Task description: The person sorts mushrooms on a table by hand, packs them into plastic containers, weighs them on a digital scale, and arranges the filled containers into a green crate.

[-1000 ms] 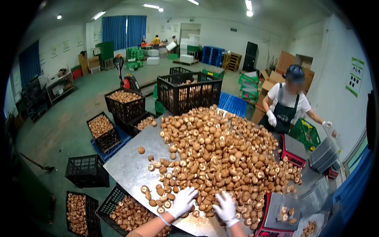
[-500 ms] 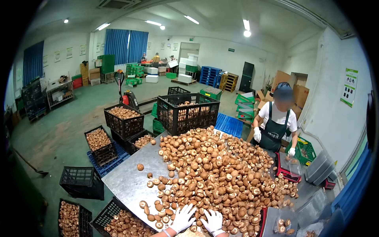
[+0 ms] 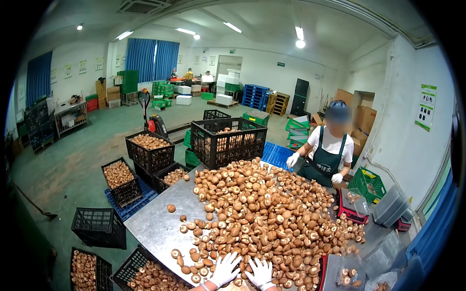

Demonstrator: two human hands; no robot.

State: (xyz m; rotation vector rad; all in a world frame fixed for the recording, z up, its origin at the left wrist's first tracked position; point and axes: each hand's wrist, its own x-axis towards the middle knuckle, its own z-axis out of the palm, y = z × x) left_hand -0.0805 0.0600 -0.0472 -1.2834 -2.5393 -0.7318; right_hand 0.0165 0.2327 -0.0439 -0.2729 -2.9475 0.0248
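A wide heap of brown shiitake mushrooms (image 3: 262,208) covers much of the metal table (image 3: 155,218). At the heap's near edge lies my left hand (image 3: 224,270), in a white glove, fingers spread against the closest mushrooms. My right hand (image 3: 260,272), gloved too, rests a short way to its right with fingers apart, touching mushrooms. Neither hand is closed around anything. To the right of my hands, a clear plastic box (image 3: 348,277) with a few mushrooms sits on a scale.
Across the table a co-worker (image 3: 326,150) in a green apron stands by a red scale (image 3: 352,213) bearing a clear box. A black crate (image 3: 204,145) of mushrooms stands at the far edge. Filled crates (image 3: 150,150) are at left; empty plastic boxes (image 3: 391,206) are at right.
The co-worker has leaned toward the heap, one gloved hand reaching out and the other drawn back from the red scale. My hands have barely moved. The view has shifted slightly.
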